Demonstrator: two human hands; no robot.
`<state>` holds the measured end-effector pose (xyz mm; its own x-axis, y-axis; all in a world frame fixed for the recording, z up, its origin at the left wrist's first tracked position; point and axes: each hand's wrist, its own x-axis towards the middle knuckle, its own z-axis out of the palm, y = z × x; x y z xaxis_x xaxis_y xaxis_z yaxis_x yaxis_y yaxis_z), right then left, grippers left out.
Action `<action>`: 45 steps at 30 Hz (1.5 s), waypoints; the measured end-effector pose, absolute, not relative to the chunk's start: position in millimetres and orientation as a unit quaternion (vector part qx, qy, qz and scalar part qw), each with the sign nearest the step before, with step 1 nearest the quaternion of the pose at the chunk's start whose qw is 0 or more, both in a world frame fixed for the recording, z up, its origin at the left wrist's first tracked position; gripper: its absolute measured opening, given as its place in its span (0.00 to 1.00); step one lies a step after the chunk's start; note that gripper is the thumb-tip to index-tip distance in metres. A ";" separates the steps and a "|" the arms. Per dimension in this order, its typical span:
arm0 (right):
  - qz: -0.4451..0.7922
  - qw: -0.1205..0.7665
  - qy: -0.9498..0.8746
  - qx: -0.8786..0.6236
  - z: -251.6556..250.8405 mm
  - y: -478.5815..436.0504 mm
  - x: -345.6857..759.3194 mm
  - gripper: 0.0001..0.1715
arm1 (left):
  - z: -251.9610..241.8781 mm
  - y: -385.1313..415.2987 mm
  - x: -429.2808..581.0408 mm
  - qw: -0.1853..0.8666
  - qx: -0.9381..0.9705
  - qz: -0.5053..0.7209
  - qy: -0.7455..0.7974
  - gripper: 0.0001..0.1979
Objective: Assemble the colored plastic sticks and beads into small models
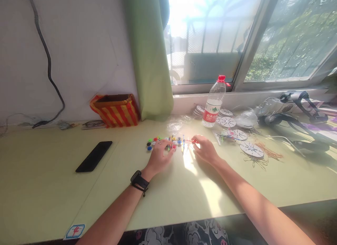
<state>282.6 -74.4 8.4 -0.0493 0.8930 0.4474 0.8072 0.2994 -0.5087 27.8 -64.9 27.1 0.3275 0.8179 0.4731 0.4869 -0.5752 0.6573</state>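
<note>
Small coloured pieces with round tops, which look like push pins, stand and lie in a cluster on the pale green table. My left hand rests over this cluster with its fingers apart, covering some of the pieces. A dark watch is on the left wrist. Just right of the cluster, my right hand pinches a small red piece between thumb and forefinger. Between the hands stands a thin blue piece in a bright patch of sunlight.
A black phone lies at the left. Behind are a striped box and crumpled clear plastic. A water bottle stands near the window. White discs, brown strands and black straps lie at the right.
</note>
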 end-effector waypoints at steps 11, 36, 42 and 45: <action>0.068 0.364 -0.719 -0.588 8.5 -72.5 282.3 0.12 | 25.1 -69.0 29.2 0.112 0.848 0.326 0.403 0.09; 0.315 0.548 -0.568 -0.527 27.7 -79.1 286.9 0.20 | 17.6 -64.4 38.3 0.507 0.607 0.498 0.356 0.13; 0.366 0.567 -0.555 -0.486 43.7 -95.8 283.8 0.23 | 19.5 -66.5 38.2 0.538 0.583 0.489 0.363 0.15; 0.398 0.581 -0.540 -0.461 46.5 -97.5 280.6 0.23 | 18.4 -67.1 38.3 0.539 0.586 0.481 0.367 0.16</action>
